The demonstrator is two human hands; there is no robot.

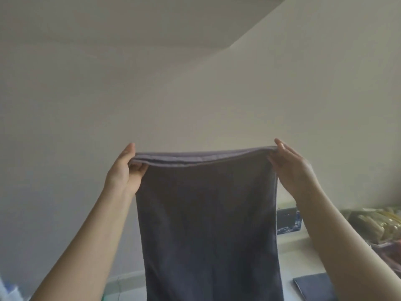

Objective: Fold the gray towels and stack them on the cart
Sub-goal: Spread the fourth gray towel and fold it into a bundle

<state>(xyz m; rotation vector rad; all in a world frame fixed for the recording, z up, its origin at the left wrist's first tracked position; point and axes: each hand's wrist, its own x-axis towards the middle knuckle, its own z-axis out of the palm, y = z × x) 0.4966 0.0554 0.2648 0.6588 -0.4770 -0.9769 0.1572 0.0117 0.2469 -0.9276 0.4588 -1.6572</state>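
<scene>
Right now both forearms reach up and forward from the bottom corners, bare, no sleeves showing. Gray towel [208, 224] hangs vertically between them, doubled over along its top edge, lower end running out of view at the bottom. Left hand [124, 168] pinches the top-left corner, thumb toward the camera, fingers curled under the fold. Right hand [290, 168] holds the top-right corner, fingers fairly straight along the far side and thumb pressed to the near side. Hands are well apart, top edge stretched nearly level between them with a slight sag in the middle.

Behind the towel, low right: a folded gray towel [314, 287] lies flat on a pale bench [290, 253], partly hidden by the right forearm. Further back on the bench, a blue-and-white patterned box [288, 224] sits just beside the hanging towel's right edge. Far right, clear bags [377, 224] with yellowish contents, blurred. Cart not identifiable in this view.

Beyond that, a plain off-white wall [195, 94], and a white overhead block [152, 20] at top.
</scene>
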